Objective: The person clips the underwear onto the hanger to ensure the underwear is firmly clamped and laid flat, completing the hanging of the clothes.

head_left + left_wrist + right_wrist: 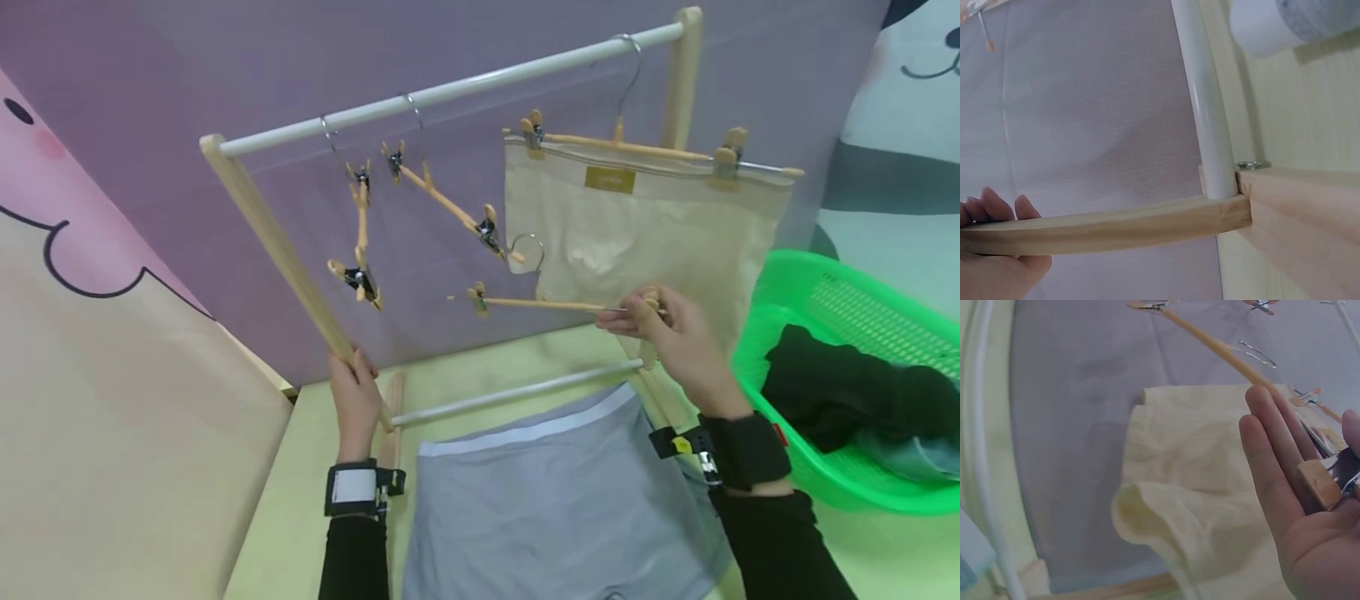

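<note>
1. The left hand (pixel 354 404) wraps its fingers round the rack post (pixel 277 250), presumably for steadiness.
2. The right hand (pixel 682 346) pinches an end clip of a clip hanger (pixel 540 304), off the bar (pixel 480 84); grey shorts (pixel 547 517) lie on the tabletop (pixel 273 508).
3. The cream shorts (pixel 645 233) hang clipped, apparently kept spread; their tan label (pixel 610 180) is unreadable.

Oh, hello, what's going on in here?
A person is handling hangers at a small clothes rack. The left hand grips its wooden post, while the right hand holds a clip hanger by one end, its hook off the white rail. On that rail hang a clipped cream garment and two bare hangers. A grey garment lies on the table, and a green basket holds dark cloth.
</note>
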### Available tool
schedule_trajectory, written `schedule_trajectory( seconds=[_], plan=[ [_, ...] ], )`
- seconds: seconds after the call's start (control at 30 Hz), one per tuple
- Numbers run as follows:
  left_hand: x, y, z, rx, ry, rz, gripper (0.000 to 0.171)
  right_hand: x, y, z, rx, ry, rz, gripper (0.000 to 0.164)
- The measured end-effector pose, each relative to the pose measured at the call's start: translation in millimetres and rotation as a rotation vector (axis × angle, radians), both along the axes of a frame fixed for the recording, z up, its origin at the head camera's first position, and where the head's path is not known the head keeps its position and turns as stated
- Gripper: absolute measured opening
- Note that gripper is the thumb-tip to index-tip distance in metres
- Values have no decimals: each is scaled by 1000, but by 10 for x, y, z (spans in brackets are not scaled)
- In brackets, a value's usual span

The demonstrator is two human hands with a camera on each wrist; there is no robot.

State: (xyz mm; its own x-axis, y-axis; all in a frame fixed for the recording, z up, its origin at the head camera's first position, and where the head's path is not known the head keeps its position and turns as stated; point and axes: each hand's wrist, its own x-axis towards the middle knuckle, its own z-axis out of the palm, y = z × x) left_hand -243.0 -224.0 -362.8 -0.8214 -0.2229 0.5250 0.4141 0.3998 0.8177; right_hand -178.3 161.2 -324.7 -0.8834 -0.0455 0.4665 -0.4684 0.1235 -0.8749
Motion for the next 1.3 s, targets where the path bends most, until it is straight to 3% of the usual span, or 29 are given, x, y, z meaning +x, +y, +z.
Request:
schedule_trajectory(
  seconds=[0.2,0.4,0.57,0.8,1.1,1.3],
  plan=[
    [-208,-154,-262,9,3,24,22,-69,-53,-131,38,-100,108,32],
    [-269,-153,-301,23,10,2,27,-102,-102,-216,83,-173,179,35],
    [-219,-144,-262,28,0,11,25,-171,-233,-366,127,-248,219,36],
    [24,-34,-3,-1,18,1,18,-285,-339,-642,146,-332,268,38],
    [13,-29,17,31,13,-34,20,-405,-315,-914,89,-471,289,41],
    [29,-23,50,30,-13,-30,20,-439,-309,-1003,132,-491,187,39]
  ],
)
